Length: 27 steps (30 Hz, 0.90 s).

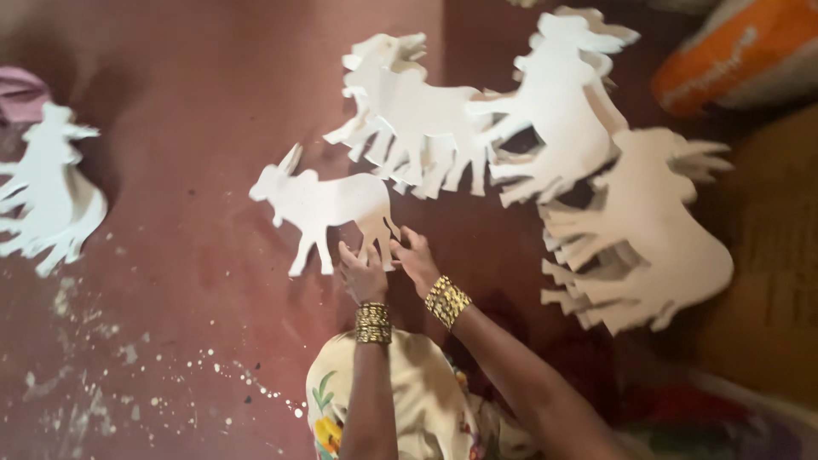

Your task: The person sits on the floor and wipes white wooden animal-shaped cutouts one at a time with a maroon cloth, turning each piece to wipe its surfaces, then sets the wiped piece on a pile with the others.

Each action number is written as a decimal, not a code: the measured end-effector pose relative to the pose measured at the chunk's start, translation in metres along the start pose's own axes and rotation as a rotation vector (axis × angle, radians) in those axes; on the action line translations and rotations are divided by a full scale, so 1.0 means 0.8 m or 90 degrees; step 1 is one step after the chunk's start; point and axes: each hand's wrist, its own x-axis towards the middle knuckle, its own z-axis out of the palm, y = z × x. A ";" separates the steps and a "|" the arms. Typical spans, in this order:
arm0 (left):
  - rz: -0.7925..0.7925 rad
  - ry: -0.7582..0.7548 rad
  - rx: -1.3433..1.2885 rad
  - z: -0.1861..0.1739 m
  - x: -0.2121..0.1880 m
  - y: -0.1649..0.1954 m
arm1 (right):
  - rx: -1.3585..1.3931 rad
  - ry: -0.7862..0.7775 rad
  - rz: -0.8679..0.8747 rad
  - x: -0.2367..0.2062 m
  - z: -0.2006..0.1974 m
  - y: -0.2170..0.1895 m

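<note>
Head view: a white bull cutout [328, 204] lay flat on the reddish floor [187, 281], centre of the frame, head pointing left. Left hand [362, 271] sat at the cutout's rear legs, fingers bent and pinching the lower edge of a leg. Right hand [415, 258] just beside it, touching the cutout's back leg with fingertips curled; exact grip hard to tell, partly hidden. Both wrists wore gold bangles [372, 324]. Hands nearly touching each other.

Upper centre: a pile of cutouts [417, 115], same white animal shapes, overlapping, legs pointing down. Upper right of centre: a second pile [562, 102], touching the first. Right side: a bigger stack [648, 230], fanned legs to the left, overlapping the second pile's lower edge. Far left edge: a lone cutout [47, 200], well apart from the rest.

Top right corner: an orange-and-white sack [741, 51], blurred. Bottom centre: floral cloth [426, 409] under the forearms. White paint specks [170, 375] scattered on the floor, lower left.
</note>
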 end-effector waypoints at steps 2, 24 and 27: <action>-0.031 -0.051 -0.035 -0.006 -0.009 0.003 | 0.021 0.019 0.087 -0.008 -0.009 -0.004; -0.018 -0.613 -0.726 -0.219 -0.347 0.100 | -0.407 0.230 -0.675 -0.463 -0.163 -0.108; -0.253 -0.707 -0.854 -0.217 -0.361 0.105 | -0.612 0.192 -0.854 -0.504 -0.164 -0.105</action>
